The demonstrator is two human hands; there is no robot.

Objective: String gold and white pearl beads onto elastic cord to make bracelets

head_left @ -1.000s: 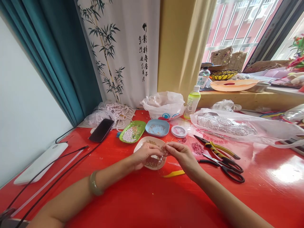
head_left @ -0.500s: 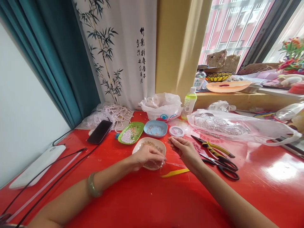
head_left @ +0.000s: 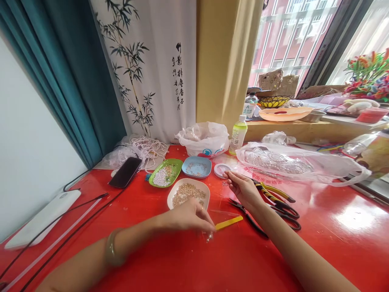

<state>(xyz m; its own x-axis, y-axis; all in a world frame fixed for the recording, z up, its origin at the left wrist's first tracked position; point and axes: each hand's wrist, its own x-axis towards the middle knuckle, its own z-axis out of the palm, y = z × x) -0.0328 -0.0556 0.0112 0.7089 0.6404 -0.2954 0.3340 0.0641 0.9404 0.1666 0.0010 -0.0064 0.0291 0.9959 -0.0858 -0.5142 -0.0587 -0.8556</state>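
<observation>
My left hand (head_left: 193, 219) is pinched closed, with a short string of pearly beads (head_left: 209, 237) dangling below its fingertips. It hovers in front of a cream dish (head_left: 169, 198) of gold beads, close to yellow tweezers (head_left: 228, 223). My right hand (head_left: 243, 187) is higher and to the right, thumb and fingers pressed together; what they hold is too small to make out. Beneath my right forearm lies a dark-handled pointed tool (head_left: 251, 219), partly covered. Yellow-and-black pliers (head_left: 275, 194) and black-handled scissors (head_left: 290, 219) are just right of it.
Behind the cream dish stand a green tray (head_left: 174, 172) of pearly beads and a blue dish (head_left: 197, 172). A roll of clear line (head_left: 221, 169), a bottle (head_left: 238, 136) and plastic bags (head_left: 203, 140) are farther back. A phone (head_left: 125, 172) and cables lie left on the red table (head_left: 182, 267).
My left hand has come down toward me, off the gold-bead dish, with the beads. My right hand has shifted slightly right. The dark-handled tool beneath my right forearm shows more.
</observation>
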